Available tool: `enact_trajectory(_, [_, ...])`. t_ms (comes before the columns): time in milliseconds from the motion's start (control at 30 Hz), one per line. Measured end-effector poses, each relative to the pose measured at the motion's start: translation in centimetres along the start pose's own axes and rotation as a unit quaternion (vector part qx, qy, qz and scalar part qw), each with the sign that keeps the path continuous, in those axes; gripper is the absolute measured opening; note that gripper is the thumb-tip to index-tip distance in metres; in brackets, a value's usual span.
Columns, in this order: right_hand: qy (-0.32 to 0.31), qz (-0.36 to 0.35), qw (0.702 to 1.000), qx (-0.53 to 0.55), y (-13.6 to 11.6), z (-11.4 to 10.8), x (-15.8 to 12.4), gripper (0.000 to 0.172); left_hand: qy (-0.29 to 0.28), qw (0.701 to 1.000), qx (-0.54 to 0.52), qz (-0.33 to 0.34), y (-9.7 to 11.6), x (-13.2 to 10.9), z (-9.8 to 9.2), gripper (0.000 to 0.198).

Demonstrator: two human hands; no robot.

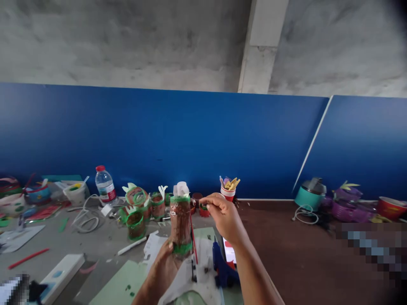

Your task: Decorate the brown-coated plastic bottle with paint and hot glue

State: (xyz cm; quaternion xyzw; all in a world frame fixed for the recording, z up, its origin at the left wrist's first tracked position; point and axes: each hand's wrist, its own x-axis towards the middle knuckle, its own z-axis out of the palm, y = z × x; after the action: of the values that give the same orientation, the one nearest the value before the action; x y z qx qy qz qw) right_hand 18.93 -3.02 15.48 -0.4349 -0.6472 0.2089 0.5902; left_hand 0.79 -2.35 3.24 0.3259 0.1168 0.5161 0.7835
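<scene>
Head view: the label (110, 192) on the water bottle (102, 181) is too small to read. Brown tabletop (273, 241) spreads from your right hand (222, 214) towards the teal pot (308, 199), before a blue partition (190, 140). Your left hand (163, 264) grips the jar (180, 220) upright; the right arches beside its top, fingertips pinched, contents unclear.

No word, brand or number can be read. Beyond and to the left of the person's left hand (163, 258), a clear bottle (102, 181) wears a partly red label (109, 193) whose print is too small and blurred to make out. Below the right hand (221, 209), just beside that forearm, a lit screen (229, 253) shows red patches on white, illegible. Small pale marks on the brown container (180, 222) in the left hand form no legible letters.
</scene>
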Motion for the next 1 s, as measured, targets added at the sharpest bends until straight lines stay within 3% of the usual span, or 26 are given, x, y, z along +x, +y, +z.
enact_trajectory(267, [-0.001, -0.017, 1.000, 0.000, 0.5, -0.3, 0.1, 0.028, 0.016, 0.999, 0.026, -0.016, 0.0, 0.1, -0.1, 0.029])
enact_trajectory(467, [-0.036, 0.056, 0.997, 0.040, 0.6, 0.6, 0.1, 0.024, 0.053, 0.998, 0.012, -0.023, -0.1, 0.0, -0.5, 0.030])
enact_trajectory(600, [-0.011, 0.129, 0.986, 0.103, 0.8, 2.1, -0.1, 0.030, 0.040, 0.999, 0.010, -0.028, 0.0, -0.1, -0.6, 0.034])
enact_trajectory(733, [0.023, 0.112, 0.989, 0.098, 1.4, 3.1, -0.2, 0.030, 0.037, 0.999, 0.003, -0.025, 0.0, -0.1, -0.7, 0.034])
enact_trajectory(1000, [0.000, 0.128, 0.988, 0.091, 1.5, 3.7, -0.4, 0.027, 0.019, 0.999, 0.011, -0.028, 0.1, -0.2, -0.5, 0.032])
